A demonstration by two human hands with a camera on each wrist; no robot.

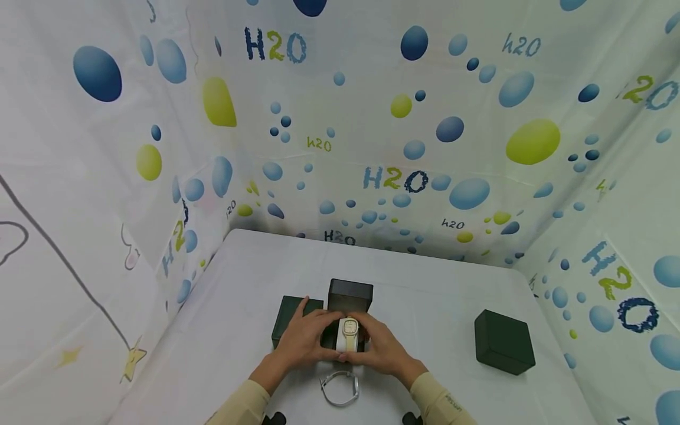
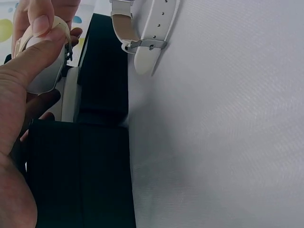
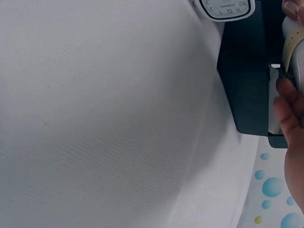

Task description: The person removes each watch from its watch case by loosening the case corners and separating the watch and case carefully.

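A watch [image 1: 349,327] with a cream strap is wrapped around a white cushion [image 1: 340,342]. My left hand [image 1: 309,337] and right hand [image 1: 383,347] grip the cushion from both sides, thumbs meeting at its near end. They hold it over an open dark green box [image 1: 350,295], whose raised lid stands behind. In the left wrist view, the left thumb [image 2: 40,57] presses on the cushion's end. Another watch [image 1: 340,388] with a white strap lies on the table just in front of the hands, its strap buckled in a loop.
A dark green box [image 1: 287,311] stands against the open one on the left, partly behind my left hand. Farther right sits another closed green box [image 1: 504,342]. White cloth covers the table [image 1: 425,295], and a patterned curtain [image 1: 372,130] hangs behind it.
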